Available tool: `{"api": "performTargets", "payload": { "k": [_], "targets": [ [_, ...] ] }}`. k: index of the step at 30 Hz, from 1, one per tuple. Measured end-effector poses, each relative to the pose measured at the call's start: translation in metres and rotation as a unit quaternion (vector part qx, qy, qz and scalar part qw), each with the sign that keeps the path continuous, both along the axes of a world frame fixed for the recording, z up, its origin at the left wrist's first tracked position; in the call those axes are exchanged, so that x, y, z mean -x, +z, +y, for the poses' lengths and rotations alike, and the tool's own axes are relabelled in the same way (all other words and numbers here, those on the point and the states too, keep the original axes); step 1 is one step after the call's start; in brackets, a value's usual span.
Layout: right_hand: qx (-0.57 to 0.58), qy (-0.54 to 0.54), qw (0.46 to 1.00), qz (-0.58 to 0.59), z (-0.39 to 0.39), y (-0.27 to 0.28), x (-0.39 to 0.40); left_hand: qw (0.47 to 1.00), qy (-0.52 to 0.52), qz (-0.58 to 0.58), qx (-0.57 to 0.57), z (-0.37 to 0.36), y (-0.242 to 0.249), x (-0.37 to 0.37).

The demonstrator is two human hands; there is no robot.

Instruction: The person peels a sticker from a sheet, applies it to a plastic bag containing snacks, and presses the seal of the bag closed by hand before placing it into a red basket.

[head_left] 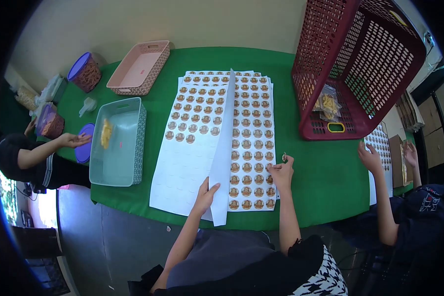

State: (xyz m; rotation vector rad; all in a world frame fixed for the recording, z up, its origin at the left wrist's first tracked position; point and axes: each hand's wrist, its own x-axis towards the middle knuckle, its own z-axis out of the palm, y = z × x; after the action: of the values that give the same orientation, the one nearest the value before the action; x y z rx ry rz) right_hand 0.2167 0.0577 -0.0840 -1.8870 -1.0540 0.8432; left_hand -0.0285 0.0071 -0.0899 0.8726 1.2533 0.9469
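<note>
Sticker sheet (195, 148), left of the crate (344, 44): I've its folded flap clamped in the left hand (205, 196). Slightly farther, crateward, right hand (282, 173) has fingers apart, sticker (283, 157) apparently on one. Peeling step, I'd judge; next move calls for light touch.

The wearer's two hands (204, 198) are handling sticker sheets (182, 170) too overlapped to count; two baskets (116, 160), one crate (321, 130), two purple-topped tubs (88, 76) and one purple lid (84, 153) are sharing one table (325, 182)
</note>
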Motion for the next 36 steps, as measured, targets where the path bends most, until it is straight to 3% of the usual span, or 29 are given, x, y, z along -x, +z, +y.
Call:
{"api": "performTargets", "payload": {
  "k": [3,4,6,8,10,11,12,14,16,17,18,19,20,24,26,28,30,32,34,36],
  "targets": [
    [0.011,-0.015,0.991,-0.134,0.0,0.011,0.003,1.0,-0.004,-0.001,0.009,0.0,0.006,-0.005],
    [0.005,-0.011,0.991,-0.132,0.002,0.013,0.001,1.0,-0.02,0.023,-0.004,0.002,0.011,-0.011],
    [0.035,0.009,0.991,-0.13,0.002,0.015,-0.003,0.994,-0.1,-0.04,-0.036,0.005,0.024,-0.028],
    [0.056,0.033,0.991,-0.118,0.0,0.005,-0.011,0.952,-0.245,0.082,-0.166,0.009,0.025,-0.044],
    [-0.094,0.032,0.995,-0.034,0.001,-0.017,-0.021,0.917,-0.34,0.131,-0.165,0.011,0.032,-0.053],
    [-0.075,0.027,0.996,-0.032,-0.001,-0.019,-0.025,0.915,-0.34,0.126,-0.179,0.011,0.031,-0.05],
    [-0.058,0.025,0.998,-0.03,-0.002,-0.019,-0.027,0.921,-0.315,0.134,-0.184,0.012,0.035,-0.04],
    [-0.102,0.04,0.992,-0.06,0.0,-0.027,-0.026,0.954,-0.274,0.044,-0.109,0.013,0.046,-0.008],
    [-0.061,0.017,0.996,-0.055,-0.002,-0.012,-0.019,0.982,-0.149,0.03,-0.115,0.015,0.053,0.04],
    [-0.077,0.018,0.995,-0.06,-0.001,-0.017,-0.021,0.984,-0.087,0.075,-0.133,0.019,0.055,0.072],
    [-0.094,0.017,0.993,-0.065,0.0,-0.023,-0.024,0.974,-0.007,0.165,-0.157,0.021,0.071,0.1],
    [-0.117,0.017,0.99,-0.077,0.0,-0.024,-0.022,0.964,0.071,0.173,-0.19,0.026,0.071,0.13],
    [-0.141,0.014,0.986,-0.089,0.001,-0.023,-0.021,0.946,0.115,0.234,-0.192,0.031,0.078,0.161],
    [-0.069,0.0,0.994,-0.079,0.005,-0.017,-0.022,0.901,0.234,0.284,-0.231,0.066,0.06,0.268],
    [-0.039,-0.013,0.996,-0.085,0.002,-0.01,-0.025,0.943,0.288,0.167,0.01,0.073,0.064,0.292],
    [0.045,-0.041,0.993,-0.101,0.005,0.0,-0.018,0.95,0.272,0.149,0.026,0.094,0.047,0.316],
    [0.015,-0.02,0.993,-0.113,0.003,-0.03,-0.047,0.973,0.214,0.003,0.091,0.116,0.027,0.334],
    [-0.021,-0.025,0.993,-0.117,0.014,-0.034,-0.036,0.983,0.134,-0.05,0.115,0.146,-0.003,0.348],
    [0.038,-0.043,0.984,-0.171,0.015,-0.017,-0.021,0.986,0.094,0.065,0.119,0.157,0.009,0.339],
    [0.022,-0.062,0.976,-0.209,0.008,0.002,0.002,0.987,0.079,0.11,0.083,0.153,0.009,0.328]
  ]
}}
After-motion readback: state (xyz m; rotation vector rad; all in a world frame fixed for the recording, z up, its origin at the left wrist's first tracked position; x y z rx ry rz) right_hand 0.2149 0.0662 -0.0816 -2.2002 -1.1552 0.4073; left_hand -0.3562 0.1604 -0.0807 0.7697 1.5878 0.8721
